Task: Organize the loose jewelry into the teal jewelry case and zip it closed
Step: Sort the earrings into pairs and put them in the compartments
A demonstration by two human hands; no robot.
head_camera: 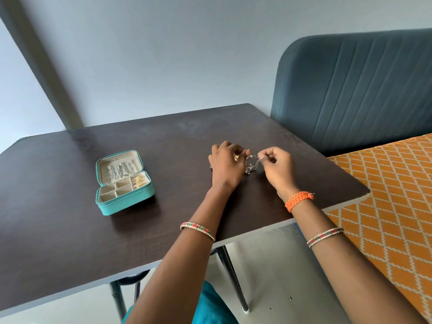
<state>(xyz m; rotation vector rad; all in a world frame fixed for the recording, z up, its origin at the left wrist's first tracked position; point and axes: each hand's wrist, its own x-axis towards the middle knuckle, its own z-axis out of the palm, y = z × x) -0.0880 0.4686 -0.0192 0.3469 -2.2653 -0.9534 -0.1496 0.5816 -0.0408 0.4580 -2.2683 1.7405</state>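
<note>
A: Where is the silver chain (pixel 252 164) held?
B: It is pinched between the left hand (pixel 225 168) and right hand (pixel 275 168), above the table (pixel 70 218).
A: And the teal case (pixel 124 182)?
B: Left open, well apart.

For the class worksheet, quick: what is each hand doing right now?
Left hand: closed, pinching one end of the silver chain.
Right hand: closed, pinching the chain's other end.
</note>
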